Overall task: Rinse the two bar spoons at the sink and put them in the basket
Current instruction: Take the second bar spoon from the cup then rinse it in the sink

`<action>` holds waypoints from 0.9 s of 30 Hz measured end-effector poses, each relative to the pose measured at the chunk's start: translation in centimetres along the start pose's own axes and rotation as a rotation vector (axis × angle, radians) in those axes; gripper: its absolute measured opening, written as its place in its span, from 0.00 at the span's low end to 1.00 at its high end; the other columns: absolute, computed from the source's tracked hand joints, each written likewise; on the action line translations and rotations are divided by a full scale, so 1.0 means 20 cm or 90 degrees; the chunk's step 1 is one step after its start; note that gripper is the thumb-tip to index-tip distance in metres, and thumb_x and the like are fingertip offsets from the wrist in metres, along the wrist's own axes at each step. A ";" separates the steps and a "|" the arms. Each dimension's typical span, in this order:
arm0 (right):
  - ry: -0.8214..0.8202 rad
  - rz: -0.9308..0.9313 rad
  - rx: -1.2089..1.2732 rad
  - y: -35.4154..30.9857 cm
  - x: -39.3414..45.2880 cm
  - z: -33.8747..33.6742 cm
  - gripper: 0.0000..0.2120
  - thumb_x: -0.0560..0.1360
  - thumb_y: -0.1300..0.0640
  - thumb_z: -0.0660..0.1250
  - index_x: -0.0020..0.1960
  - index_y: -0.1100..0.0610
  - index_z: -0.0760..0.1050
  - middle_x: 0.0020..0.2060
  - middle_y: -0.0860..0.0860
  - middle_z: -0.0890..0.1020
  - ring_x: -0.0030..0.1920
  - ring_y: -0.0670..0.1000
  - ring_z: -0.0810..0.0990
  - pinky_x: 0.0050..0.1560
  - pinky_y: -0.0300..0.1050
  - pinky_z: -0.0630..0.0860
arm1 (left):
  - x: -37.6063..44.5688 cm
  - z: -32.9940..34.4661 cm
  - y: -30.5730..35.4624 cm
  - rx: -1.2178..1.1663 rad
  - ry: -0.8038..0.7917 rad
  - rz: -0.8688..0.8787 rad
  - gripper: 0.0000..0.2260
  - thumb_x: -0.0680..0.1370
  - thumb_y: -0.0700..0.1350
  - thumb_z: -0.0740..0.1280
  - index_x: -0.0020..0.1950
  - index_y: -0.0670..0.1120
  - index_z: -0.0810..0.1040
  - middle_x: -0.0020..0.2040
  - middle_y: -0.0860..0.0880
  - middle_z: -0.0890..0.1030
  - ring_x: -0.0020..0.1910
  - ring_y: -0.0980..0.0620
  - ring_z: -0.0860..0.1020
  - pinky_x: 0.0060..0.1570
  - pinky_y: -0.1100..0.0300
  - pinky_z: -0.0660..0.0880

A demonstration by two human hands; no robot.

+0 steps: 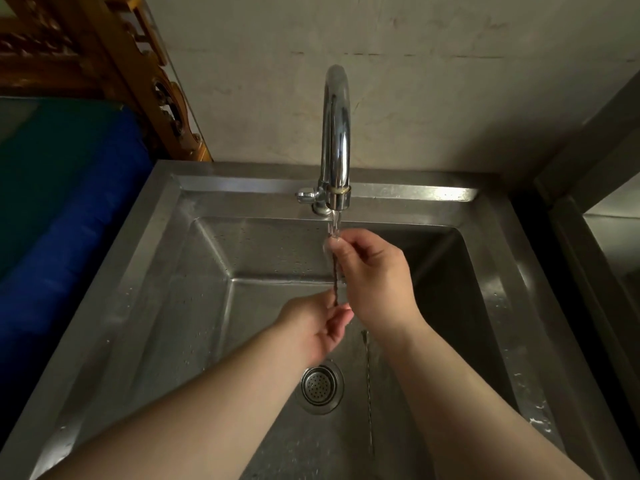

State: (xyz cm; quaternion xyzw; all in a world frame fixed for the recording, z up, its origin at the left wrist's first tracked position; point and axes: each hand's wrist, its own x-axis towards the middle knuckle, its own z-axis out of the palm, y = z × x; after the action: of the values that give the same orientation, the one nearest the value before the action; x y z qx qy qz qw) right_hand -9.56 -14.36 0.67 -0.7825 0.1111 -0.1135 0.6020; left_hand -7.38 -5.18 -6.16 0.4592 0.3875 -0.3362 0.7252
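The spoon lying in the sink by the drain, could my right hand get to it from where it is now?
Probably yes, once it lets go. The second bar spoon lies uncovered on the sink floor right of the drain, below the right hand, which now pinches the spoon under the tap.

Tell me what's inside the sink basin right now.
On the sink floor lie the second bar spoon and the drain strainer. Both forearms cover part of the floor; no basket shows.

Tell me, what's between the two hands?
A twisted bar spoon stretches between the left hand and right hand, under the tap. The head view shows it.
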 end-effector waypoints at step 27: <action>-0.047 0.095 -0.174 0.18 -0.43 -0.14 0.06 0.73 0.57 0.74 0.47 0.47 0.83 0.39 0.42 0.85 0.41 0.38 0.82 0.41 0.29 0.75 | -0.09 -0.08 0.16 0.156 0.009 0.402 0.07 0.76 0.32 0.67 0.44 0.43 0.77 0.34 0.46 0.79 0.27 0.56 0.79 0.25 0.68 0.73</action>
State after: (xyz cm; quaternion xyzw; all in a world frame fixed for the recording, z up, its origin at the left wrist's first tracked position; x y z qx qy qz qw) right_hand -18.78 -15.15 -2.47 -0.8502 0.1616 -0.0235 0.5005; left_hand -5.96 -2.36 -3.76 0.6425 0.1878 -0.1362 0.7303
